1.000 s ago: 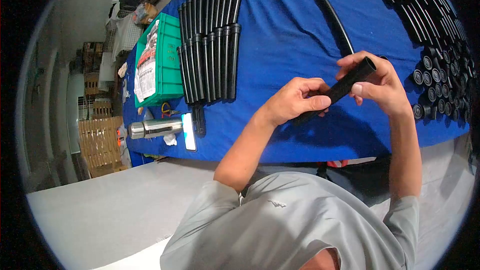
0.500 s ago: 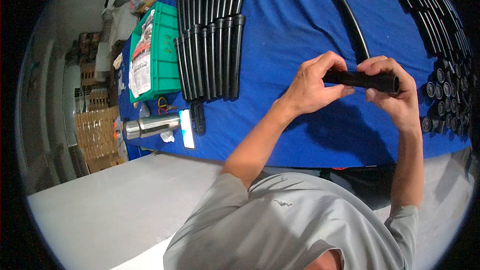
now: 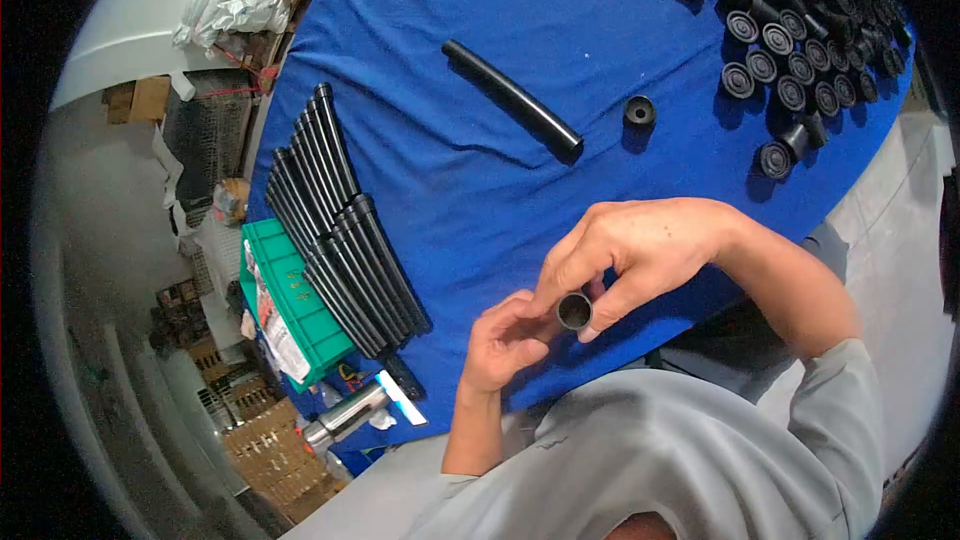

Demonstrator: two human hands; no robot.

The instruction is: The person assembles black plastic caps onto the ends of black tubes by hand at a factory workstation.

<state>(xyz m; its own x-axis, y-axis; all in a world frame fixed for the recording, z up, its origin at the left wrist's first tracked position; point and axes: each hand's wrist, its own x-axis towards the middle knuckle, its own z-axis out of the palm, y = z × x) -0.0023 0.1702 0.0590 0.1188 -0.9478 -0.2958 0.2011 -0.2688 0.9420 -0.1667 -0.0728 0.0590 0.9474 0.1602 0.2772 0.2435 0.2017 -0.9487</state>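
2 hands (image 3: 640, 255) hold 1 black tube (image 3: 574, 312) (its open end showing).

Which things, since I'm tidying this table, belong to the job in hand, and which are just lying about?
Likely the job:
- held black tube
- loose long tube
- tubes in rows
- round-ended black fittings
- lone round piece

Likely just lying about:
- steel flask
- phone
- green crate (use unclear)

0 readable texts, brands, numbers or signs. Green crate (image 3: 318, 328): small markings on side wall, too blurred to make out. Printed sheet (image 3: 284, 342) at the crate: print visible, too small to read. Phone (image 3: 403, 401): screen bright, any content on it illegible.
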